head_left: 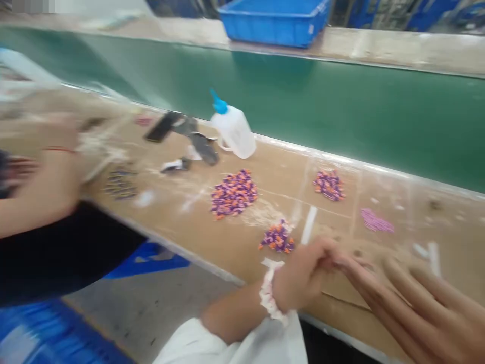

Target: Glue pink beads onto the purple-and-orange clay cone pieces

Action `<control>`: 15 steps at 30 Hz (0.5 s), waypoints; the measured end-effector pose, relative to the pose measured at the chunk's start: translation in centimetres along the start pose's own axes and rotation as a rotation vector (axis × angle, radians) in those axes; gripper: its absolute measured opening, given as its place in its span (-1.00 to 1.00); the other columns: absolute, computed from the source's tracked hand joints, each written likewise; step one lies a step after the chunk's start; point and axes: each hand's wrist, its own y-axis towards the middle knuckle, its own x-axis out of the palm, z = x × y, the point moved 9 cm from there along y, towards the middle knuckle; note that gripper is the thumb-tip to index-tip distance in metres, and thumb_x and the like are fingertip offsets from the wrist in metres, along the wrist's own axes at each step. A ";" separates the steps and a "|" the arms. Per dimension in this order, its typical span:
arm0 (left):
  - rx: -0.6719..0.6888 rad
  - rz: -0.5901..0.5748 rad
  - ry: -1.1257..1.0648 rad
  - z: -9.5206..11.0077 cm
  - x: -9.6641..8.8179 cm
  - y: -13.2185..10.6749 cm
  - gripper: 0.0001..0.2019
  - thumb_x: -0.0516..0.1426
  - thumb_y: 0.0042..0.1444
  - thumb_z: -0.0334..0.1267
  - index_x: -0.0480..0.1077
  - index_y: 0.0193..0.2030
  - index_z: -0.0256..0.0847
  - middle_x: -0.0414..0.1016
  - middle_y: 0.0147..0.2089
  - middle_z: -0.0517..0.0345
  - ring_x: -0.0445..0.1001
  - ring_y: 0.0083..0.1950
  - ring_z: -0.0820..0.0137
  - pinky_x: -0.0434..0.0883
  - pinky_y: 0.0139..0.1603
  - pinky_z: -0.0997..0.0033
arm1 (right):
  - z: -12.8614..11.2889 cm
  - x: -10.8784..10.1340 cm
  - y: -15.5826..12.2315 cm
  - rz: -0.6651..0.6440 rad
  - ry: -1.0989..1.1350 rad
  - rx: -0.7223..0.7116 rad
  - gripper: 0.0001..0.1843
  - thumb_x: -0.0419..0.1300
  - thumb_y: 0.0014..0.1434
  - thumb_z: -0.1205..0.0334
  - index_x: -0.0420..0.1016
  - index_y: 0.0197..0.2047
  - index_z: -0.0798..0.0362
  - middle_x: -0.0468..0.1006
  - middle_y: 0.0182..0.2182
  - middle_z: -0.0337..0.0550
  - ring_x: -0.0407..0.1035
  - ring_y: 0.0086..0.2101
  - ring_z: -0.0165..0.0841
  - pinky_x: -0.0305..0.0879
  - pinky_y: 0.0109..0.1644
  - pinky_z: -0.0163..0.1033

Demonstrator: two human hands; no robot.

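Observation:
My left hand (303,275), with a pale scrunchie (270,293) around its wrist, is closed at the fingertips above the near part of the brown tabletop. My right hand (420,303) reaches in from the lower right. Its thumb side meets my left fingertips in a pinch, while its other fingers stretch out loosely. Whatever lies between the fingertips is too small and blurred to make out. Just beyond my left hand lies a small pile of purple and orange pieces (277,236). Beside that pile a white strip (309,225) lies on the table.
Farther off are a larger purple-orange pile (234,194), another pile (329,185) and pink pieces (377,220). A white bottle with blue nozzle (235,132) stands near the green belt (359,106). A co-worker's arm (56,177) is at left. A blue crate (275,23) sits beyond.

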 end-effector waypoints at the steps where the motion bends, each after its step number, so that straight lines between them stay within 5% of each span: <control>1: 0.037 0.011 -0.064 0.6 -0.2 0.0 -0.93 -0.08 0.37 -0.30 0.19 -0.13 -0.17 0.60 -0.06 -0.10 0.60 -0.03 0.30 0.51 0.00 0.26 | 0.6 -0.8 0.6 -0.020 -0.032 -0.016 -0.64 0.07 0.14 0.31 0.61 -0.07 0.09 0.48 0.14 -0.02 0.46 -0.17 -0.07 0.41 -0.25 0.04; 8: 0.222 0.055 -0.181 2.2 -0.7 0.1 -0.84 -0.08 0.35 -0.47 0.16 -0.04 -0.13 0.57 0.06 -0.06 0.56 0.08 0.30 0.54 0.05 0.22 | 2.5 -1.3 2.5 -0.087 0.009 0.007 -0.63 0.07 0.25 0.30 0.49 0.08 0.18 0.19 0.32 0.12 0.41 -0.27 -0.23 0.30 -0.34 -0.08; 15: 0.278 0.067 -0.138 2.6 -0.5 0.3 -0.83 -0.06 0.36 -0.41 0.15 0.02 -0.09 0.60 0.02 -0.02 0.59 0.03 0.27 0.56 0.03 0.18 | 2.6 -1.7 2.1 -0.056 0.083 0.020 -0.62 0.05 0.22 0.41 0.50 0.07 0.17 0.23 0.31 0.06 0.40 -0.28 -0.25 0.33 -0.35 -0.13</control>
